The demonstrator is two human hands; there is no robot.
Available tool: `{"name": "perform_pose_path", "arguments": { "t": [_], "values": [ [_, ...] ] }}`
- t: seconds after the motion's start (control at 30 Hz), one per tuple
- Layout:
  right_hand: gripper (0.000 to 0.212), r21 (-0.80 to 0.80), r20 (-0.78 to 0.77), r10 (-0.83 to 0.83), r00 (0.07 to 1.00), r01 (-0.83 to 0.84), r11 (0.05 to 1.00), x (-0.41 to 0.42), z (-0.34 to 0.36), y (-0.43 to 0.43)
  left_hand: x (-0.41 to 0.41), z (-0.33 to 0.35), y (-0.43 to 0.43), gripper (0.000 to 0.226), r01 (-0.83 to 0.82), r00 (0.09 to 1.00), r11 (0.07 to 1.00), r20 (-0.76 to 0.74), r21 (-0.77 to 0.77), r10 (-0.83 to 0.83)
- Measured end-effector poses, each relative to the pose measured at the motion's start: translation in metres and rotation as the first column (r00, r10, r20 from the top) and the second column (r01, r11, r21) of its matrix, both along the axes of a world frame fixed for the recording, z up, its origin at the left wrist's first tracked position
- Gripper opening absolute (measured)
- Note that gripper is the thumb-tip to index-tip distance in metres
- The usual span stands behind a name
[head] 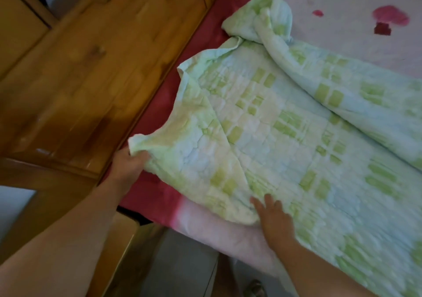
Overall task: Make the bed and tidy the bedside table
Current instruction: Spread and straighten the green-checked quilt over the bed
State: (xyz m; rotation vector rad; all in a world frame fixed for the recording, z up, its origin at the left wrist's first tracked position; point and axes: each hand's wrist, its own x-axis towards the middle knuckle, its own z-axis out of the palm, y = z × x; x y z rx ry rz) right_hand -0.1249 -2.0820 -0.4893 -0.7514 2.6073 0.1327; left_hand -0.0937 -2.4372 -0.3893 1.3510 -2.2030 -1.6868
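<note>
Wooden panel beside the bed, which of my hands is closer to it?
Left. The left hand grips a corner of the green quilt right beside the wooden panel; the right hand rests flat on the quilt, farther out over the bed.

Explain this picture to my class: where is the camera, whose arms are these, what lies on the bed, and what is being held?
There is no machine here. The one picture comes from a camera worn on a person's head, looking down at their own arms. The left hand grips a corner of a green-and-white quilt. The right hand lies flat on the quilt's near edge, fingers straight, holding nothing. The rumpled quilt lies on a pink and white sheet. Wooden furniture stands beside the bed.
</note>
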Motion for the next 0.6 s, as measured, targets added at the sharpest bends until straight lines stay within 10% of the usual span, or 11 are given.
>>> {"name": "perform_pose_path", "arguments": {
  "t": [0.33, 0.5, 0.6],
  "values": [
    [0.019, 0.113, -0.284, 0.276, 0.918, -0.253, 0.961, -0.146, 0.108, -0.024, 0.042, -0.046, 0.011, 0.026, 0.229, 0.863, 0.916, 0.504, -0.329, -0.035],
    [0.023, -0.080, -0.604, 0.228, 0.764, -0.342, 0.936, -0.192, 0.129, -0.052, 0.029, -0.056, 0.028, 0.013, 0.072, 0.922, 0.926, 0.378, -0.371, 0.080],
    [0.031, -0.052, -0.527, 0.296, 0.796, -0.378, 0.924, -0.159, 0.078, -0.022, 0.027, -0.052, 0.023, 0.011, -0.227, 0.943, 0.945, 0.188, -0.235, 0.274]
  ]
}}
